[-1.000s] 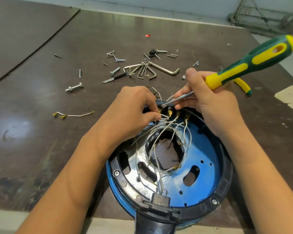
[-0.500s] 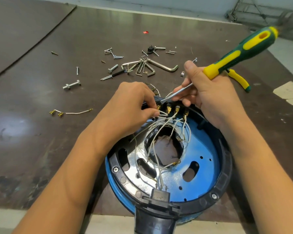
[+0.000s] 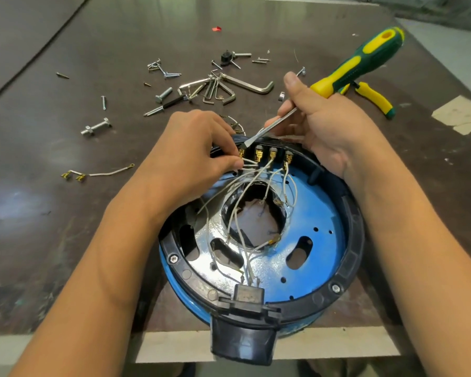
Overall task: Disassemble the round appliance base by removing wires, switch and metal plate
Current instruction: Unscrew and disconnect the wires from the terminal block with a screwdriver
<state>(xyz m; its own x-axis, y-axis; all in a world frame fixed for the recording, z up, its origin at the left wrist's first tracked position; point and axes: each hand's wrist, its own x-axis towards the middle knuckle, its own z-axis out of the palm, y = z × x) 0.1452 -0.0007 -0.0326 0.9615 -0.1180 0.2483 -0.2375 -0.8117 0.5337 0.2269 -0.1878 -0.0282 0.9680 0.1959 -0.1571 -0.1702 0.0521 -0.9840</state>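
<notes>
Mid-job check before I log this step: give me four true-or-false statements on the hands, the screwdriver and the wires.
1. The right hand holds the screwdriver, tip at the leftmost terminal. True.
2. The left hand is idle and open. False: it pinches a white wire by that terminal.
3. A loose wire lies on the table left of the base. True.
4. Every wire is off the base. False: wires run to all four terminals.

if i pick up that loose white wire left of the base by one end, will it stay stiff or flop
Probably flops: the loose white wire is thin and lies in a slack curve. Likely light. Its brass terminals may snag.
</notes>
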